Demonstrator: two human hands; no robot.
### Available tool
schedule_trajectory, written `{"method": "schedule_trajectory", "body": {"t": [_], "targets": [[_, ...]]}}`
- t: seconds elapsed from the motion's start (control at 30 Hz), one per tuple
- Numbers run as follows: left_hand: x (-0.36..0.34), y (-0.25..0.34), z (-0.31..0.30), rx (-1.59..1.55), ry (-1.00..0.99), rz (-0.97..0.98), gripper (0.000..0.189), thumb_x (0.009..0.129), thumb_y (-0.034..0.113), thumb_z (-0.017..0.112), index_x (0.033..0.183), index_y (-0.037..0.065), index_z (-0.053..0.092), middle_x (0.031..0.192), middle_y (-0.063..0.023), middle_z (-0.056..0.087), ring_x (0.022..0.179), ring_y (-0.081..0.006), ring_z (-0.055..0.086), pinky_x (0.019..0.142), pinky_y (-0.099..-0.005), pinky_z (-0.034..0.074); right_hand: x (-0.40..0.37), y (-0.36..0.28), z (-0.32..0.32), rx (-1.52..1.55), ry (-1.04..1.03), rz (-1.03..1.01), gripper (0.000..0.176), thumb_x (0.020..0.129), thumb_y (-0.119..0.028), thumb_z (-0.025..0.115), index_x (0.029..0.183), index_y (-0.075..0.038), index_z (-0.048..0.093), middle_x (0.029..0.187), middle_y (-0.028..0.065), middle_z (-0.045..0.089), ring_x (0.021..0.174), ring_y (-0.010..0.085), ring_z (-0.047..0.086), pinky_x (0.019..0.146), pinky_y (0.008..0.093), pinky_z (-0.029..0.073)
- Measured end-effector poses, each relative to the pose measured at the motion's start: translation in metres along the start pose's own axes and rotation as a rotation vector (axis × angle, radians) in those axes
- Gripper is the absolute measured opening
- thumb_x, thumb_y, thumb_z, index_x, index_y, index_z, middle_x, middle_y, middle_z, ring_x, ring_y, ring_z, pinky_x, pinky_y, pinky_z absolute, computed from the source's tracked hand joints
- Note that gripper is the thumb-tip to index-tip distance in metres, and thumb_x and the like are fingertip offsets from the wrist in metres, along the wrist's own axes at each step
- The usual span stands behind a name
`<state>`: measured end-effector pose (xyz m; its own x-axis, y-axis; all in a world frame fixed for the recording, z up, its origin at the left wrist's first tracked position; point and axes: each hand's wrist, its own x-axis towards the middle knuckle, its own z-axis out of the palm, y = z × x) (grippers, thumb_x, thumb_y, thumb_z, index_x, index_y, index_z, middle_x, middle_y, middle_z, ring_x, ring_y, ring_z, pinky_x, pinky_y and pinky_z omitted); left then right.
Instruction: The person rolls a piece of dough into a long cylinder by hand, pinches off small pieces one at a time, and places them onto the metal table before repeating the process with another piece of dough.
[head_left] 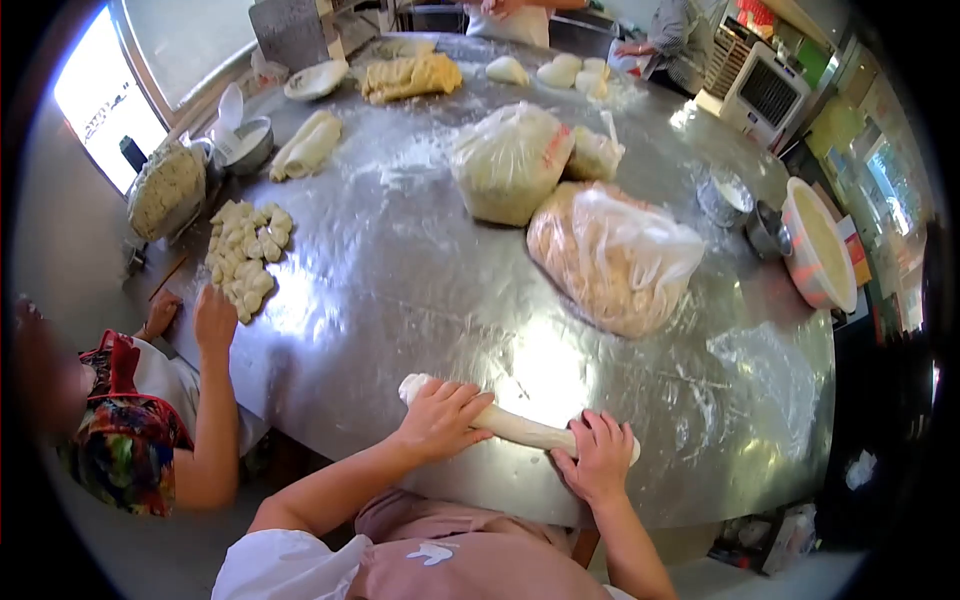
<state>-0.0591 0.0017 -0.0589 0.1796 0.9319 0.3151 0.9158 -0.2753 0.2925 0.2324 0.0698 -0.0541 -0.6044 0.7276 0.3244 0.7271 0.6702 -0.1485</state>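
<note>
A long pale dough roll (530, 430) lies on the metal table in front of me, slightly slanted. My left hand (445, 418) is curved over the roll near its left end, which sticks out past the fingers. Close to the other end, my right hand (598, 455) grips the roll from above, fingers bent over it and thumb on the near side. The undersides of both hands are hidden. Beyond the roll sits a clear plastic bag (615, 260) of light brown filling.
A co-worker's hand (214, 318) is beside small dough pieces (245, 255) at left. Farther back are a bag of greenish filling (508, 165), a yellow dough slab (410, 77) and dough mounds (558, 70). A large basin (797, 240) stands at the right edge.
</note>
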Motion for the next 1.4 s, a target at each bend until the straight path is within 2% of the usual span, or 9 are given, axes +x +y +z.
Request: {"method": "schedule_trajectory", "body": {"t": [0.3, 0.43, 0.53, 0.67, 0.97, 1.1, 1.17, 1.3, 1.4], "targets": [[0.053, -0.017, -0.020, -0.047, -0.402, -0.223, 0.065, 0.087, 0.071, 0.055, 0.087, 0.007, 0.069, 0.086, -0.0132, 0.069, 0.082, -0.0367, 0.068, 0.071, -0.0464, 0.053, 0.039, 0.043, 0.003, 0.045, 0.017, -0.075, 0.045, 0.076, -0.057, 0.076, 0.075, -0.015, 0.062, 0.072, 0.0058, 0.057, 0.065, 0.0281, 0.061, 0.053, 0.0406, 0.048], [0.049, -0.012, -0.029, -0.045, -0.555, -0.363, 0.065, 0.087, 0.070, 0.056, 0.094, 0.007, 0.069, 0.090, -0.0134, 0.069, 0.086, -0.0369, 0.068, 0.074, -0.0464, 0.053, 0.030, 0.045, 0.000, 0.073, -0.016, 0.005, 0.042, 0.075, -0.053, 0.078, 0.074, -0.014, 0.062, 0.071, 0.0061, 0.057, 0.064, 0.0290, 0.061, 0.053, 0.0416, 0.048], [0.039, -0.010, -0.014, -0.104, -0.424, -0.340, 0.060, 0.083, 0.065, 0.065, 0.104, 0.009, 0.066, 0.099, -0.0132, 0.068, 0.096, -0.0349, 0.067, 0.079, -0.0446, 0.052, 0.032, 0.044, 0.011, 0.058, 0.035, -0.015, 0.039, 0.075, -0.051, 0.079, 0.078, -0.015, 0.065, 0.073, 0.0058, 0.058, 0.068, 0.0288, 0.062, 0.055, 0.0415, 0.049], [0.008, -0.025, -0.024, 0.081, 0.101, 0.020, 0.064, 0.073, 0.055, 0.078, 0.119, 0.012, 0.063, 0.102, -0.0086, 0.062, 0.097, -0.0298, 0.062, 0.082, -0.0417, 0.050, 0.028, 0.045, -0.021, 0.014, 0.163, -0.166, 0.046, 0.071, -0.053, 0.080, 0.098, -0.016, 0.069, 0.085, 0.0056, 0.061, 0.077, 0.0299, 0.062, 0.064, 0.0441, 0.050], [0.020, -0.050, -0.012, -0.006, -0.250, -0.117, 0.061, 0.072, 0.066, 0.075, 0.092, 0.009, 0.068, 0.090, -0.0122, 0.065, 0.089, -0.0314, 0.065, 0.072, -0.0418, 0.054, 0.029, 0.078, -0.015, 0.022, -0.037, -0.059, 0.047, 0.073, -0.055, 0.080, 0.096, -0.016, 0.069, 0.079, 0.0069, 0.060, 0.069, 0.0297, 0.063, 0.057, 0.0412, 0.050], [0.005, -0.051, -0.042, 0.055, -0.501, -0.290, 0.071, 0.076, 0.076, 0.064, 0.103, 0.011, 0.068, 0.095, -0.0126, 0.069, 0.091, -0.0338, 0.067, 0.077, -0.0435, 0.054, 0.006, 0.098, -0.025, 0.066, -0.002, -0.049, 0.044, 0.074, -0.056, 0.078, 0.093, -0.016, 0.070, 0.072, 0.0074, 0.059, 0.058, 0.0298, 0.060, 0.049, 0.0398, 0.047], [-0.010, -0.053, -0.025, 0.084, -0.445, -0.291, 0.070, 0.076, 0.075, 0.066, 0.106, 0.011, 0.066, 0.093, -0.0120, 0.070, 0.086, -0.0343, 0.068, 0.075, -0.0444, 0.055, -0.004, 0.095, -0.018, 0.000, -0.094, 0.042, 0.046, 0.073, -0.057, 0.078, 0.095, -0.017, 0.071, 0.077, 0.0065, 0.062, 0.065, 0.0298, 0.063, 0.057, 0.0413, 0.050], [0.010, -0.039, -0.035, 0.013, -0.415, -0.369, 0.074, 0.077, 0.068, 0.069, 0.127, 0.014, 0.059, 0.113, -0.0145, 0.066, 0.106, -0.0339, 0.062, 0.090, -0.0466, 0.048, 0.015, 0.074, -0.039, -0.031, -0.219, 0.077, 0.046, 0.079, -0.053, 0.076, 0.106, -0.015, 0.070, 0.099, 0.0093, 0.067, 0.094, 0.0323, 0.065, 0.083, 0.0470, 0.050], [0.027, -0.001, -0.053, 0.095, -0.208, -0.247, 0.074, 0.078, 0.057, 0.074, 0.136, 0.015, 0.055, 0.128, -0.0143, 0.058, 0.123, -0.0337, 0.054, 0.101, -0.0487, 0.041, 0.035, 0.054, -0.039, 0.055, -0.019, 0.031, 0.045, 0.087, -0.044, 0.070, 0.118, -0.012, 0.066, 0.123, 0.0138, 0.062, 0.118, 0.0360, 0.056, 0.101, 0.0529, 0.040]]}}
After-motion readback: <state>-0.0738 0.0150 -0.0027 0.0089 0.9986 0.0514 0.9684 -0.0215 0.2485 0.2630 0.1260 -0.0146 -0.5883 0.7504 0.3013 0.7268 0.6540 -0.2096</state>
